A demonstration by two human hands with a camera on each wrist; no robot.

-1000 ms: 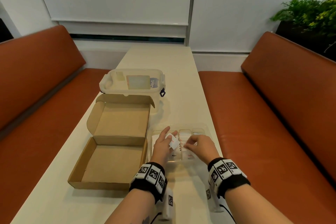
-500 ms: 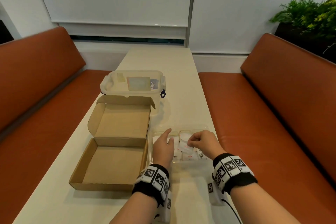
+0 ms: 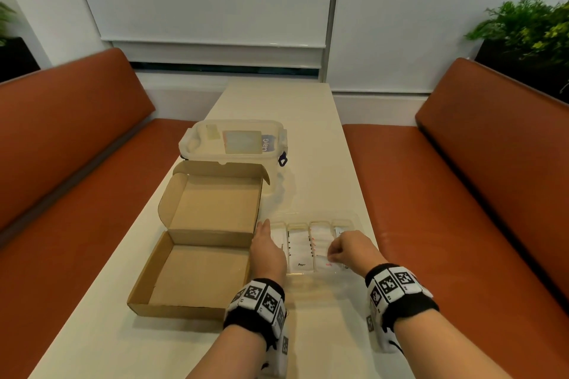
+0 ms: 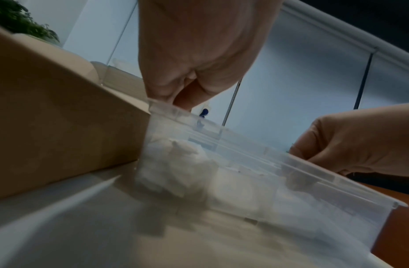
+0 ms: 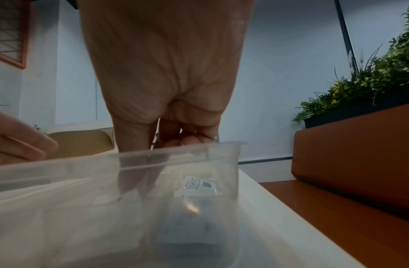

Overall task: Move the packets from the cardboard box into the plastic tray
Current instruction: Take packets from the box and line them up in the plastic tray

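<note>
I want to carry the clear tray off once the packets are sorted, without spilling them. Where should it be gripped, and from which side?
Judging by its shape, grip the plastic tray by its flanged rim at both short ends, coming from above and outside. The walls are thin and clear, likely to flex, and the packets lie loose in open slots, so keep it level. The cardboard box crowds its left end, so slide the tray right first.

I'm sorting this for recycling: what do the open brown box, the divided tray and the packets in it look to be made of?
The open brown box: matte tan cardboard, judging by its folded flaps and raw edges. The clear divided tray: thin glossy transparent plastic; the table shows through its walls. The white packets: probably paper or coated paper, matte with small print, though a film lining cannot be ruled out.
</note>
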